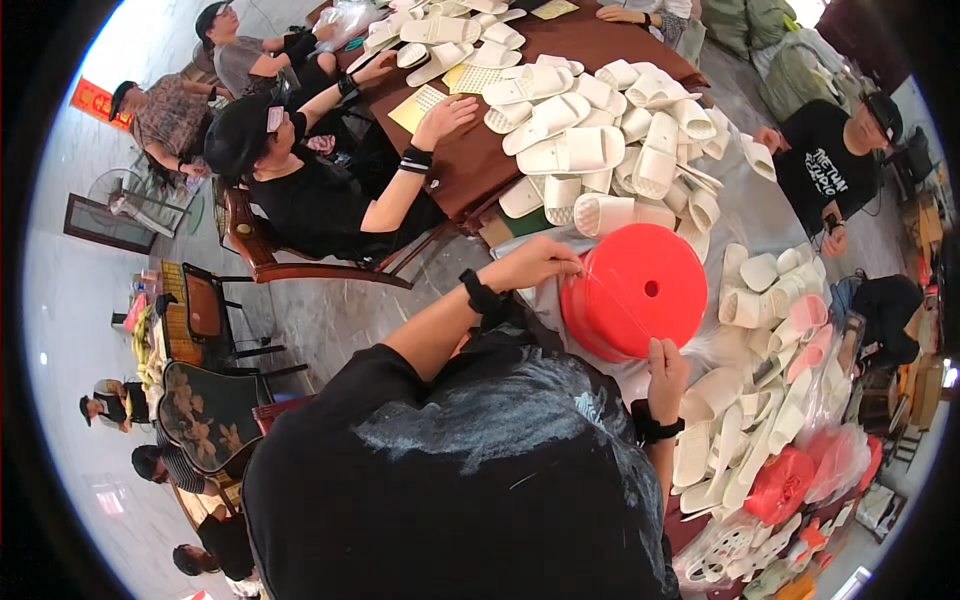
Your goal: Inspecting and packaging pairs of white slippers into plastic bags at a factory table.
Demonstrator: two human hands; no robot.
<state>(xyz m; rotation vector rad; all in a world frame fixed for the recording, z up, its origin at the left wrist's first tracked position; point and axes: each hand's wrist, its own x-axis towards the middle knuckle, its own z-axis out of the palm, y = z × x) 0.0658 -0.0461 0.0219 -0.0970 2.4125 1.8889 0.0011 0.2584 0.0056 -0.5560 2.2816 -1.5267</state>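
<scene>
Head view: the left hand [535, 262] and right hand [667, 380] are working over a red round drum [655, 265], hole in its top; whether stool or roll, can't tell. A thin strand [616, 303] is running across the red top between the hands, left one reaching over the drum's far left edge, right one over its near edge. Left fingers are pinching together on the strand; right fingers are pinching it too, thumb on forefinger. Cream slippers [570, 148] are lying heaped on the far side; more slippers [745, 402] are lying right of the right hand. A co-worker's hand [445, 120] is hanging over the brown desk [455, 168], far left.

Doing it well, my call: both pinches should be pressing firmly, pulling evenly; something this fine is probably slipping or snapping under a jerk. Working over plain red is likely helping visibility. Wristband [482, 292] should be clearing the strand.
</scene>
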